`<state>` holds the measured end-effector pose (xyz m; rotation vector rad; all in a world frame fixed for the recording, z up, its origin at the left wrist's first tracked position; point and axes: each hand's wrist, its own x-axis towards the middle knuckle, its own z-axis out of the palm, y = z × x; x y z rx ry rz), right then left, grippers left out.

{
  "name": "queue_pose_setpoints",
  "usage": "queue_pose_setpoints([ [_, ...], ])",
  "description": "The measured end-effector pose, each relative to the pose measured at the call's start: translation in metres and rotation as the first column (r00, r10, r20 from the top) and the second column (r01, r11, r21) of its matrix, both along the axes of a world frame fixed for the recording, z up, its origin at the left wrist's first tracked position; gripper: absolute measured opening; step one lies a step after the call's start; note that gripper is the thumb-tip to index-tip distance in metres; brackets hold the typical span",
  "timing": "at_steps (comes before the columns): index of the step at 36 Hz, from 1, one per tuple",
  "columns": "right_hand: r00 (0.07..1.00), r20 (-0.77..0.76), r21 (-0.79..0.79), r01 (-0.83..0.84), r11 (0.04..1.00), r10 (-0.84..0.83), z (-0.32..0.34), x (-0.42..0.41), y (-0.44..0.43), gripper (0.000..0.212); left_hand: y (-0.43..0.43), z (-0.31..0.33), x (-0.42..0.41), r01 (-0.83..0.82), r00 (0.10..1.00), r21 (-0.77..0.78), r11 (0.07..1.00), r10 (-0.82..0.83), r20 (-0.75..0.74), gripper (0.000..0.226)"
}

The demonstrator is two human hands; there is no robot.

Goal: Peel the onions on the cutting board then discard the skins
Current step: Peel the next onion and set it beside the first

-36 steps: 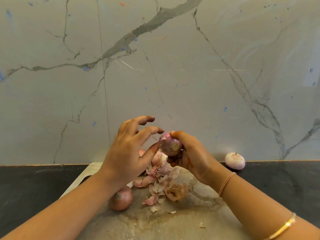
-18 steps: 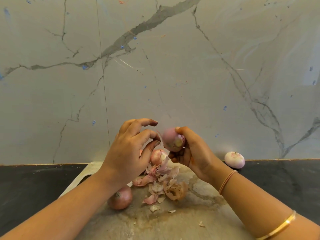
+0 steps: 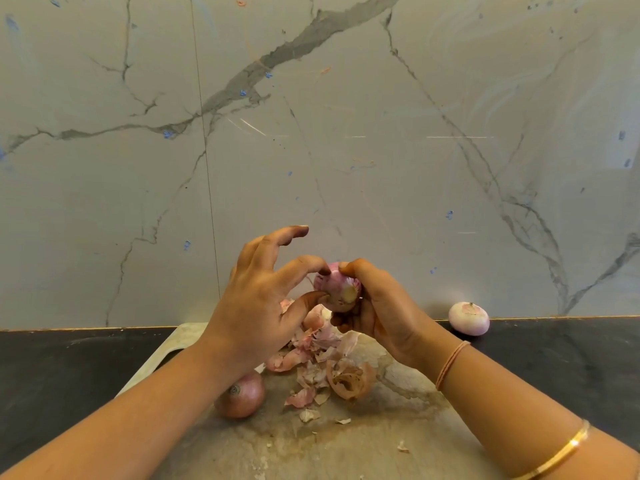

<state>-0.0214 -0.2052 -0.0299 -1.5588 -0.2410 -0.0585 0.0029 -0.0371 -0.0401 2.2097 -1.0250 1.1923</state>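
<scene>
My right hand (image 3: 381, 313) grips a partly peeled pink onion (image 3: 341, 289) above the cutting board (image 3: 381, 434). My left hand (image 3: 256, 299) pinches the onion's left side with thumb and forefinger, while its other fingers are spread upward. A heap of loose onion skins (image 3: 322, 358) lies on the board under the hands. An unpeeled brown-red onion (image 3: 240, 396) rests on the board beside my left wrist. A peeled pale onion (image 3: 469, 318) sits on the dark counter to the right, off the board.
The board lies on a dark counter (image 3: 69, 368) that runs left and right. A marble wall (image 3: 311, 133) stands right behind it. Small skin flakes (image 3: 401, 446) are scattered on the board's near part.
The held onion dropped slightly from where it was half a second ago, and my left thumb and forefinger closed in onto it.
</scene>
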Motion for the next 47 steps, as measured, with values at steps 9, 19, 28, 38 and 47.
queue_pose_setpoints([
  [9,1.000,-0.002,-0.025,0.012,1.000,-0.012,-0.0001,0.0013,-0.0003,0.040,-0.0014,-0.0014,0.0001,0.005,1.000,-0.015,1.000,-0.005,0.023,0.026],
  [19,0.999,0.031,-0.062,0.021,0.998,-0.019,0.0009,-0.0002,-0.0003,0.037,0.0011,-0.0025,0.0019,-0.007,0.999,0.002,1.000,0.006,0.035,0.022],
  [28,0.999,0.033,-0.048,0.007,0.999,-0.006,0.0011,-0.0012,-0.0007,0.033,-0.0004,-0.0015,0.0001,-0.004,0.998,-0.023,1.000,0.005,0.056,0.031],
  [38,1.000,0.004,0.006,-0.009,1.000,0.009,-0.0001,0.0005,-0.0004,0.042,0.0004,-0.0019,0.0000,0.008,0.997,-0.029,1.000,-0.006,0.077,0.018],
  [47,0.999,-0.020,0.123,-0.033,0.992,0.035,-0.0002,0.0003,-0.0013,0.039,0.0011,0.0014,-0.0002,0.032,0.998,-0.068,0.997,-0.028,0.057,0.015],
])
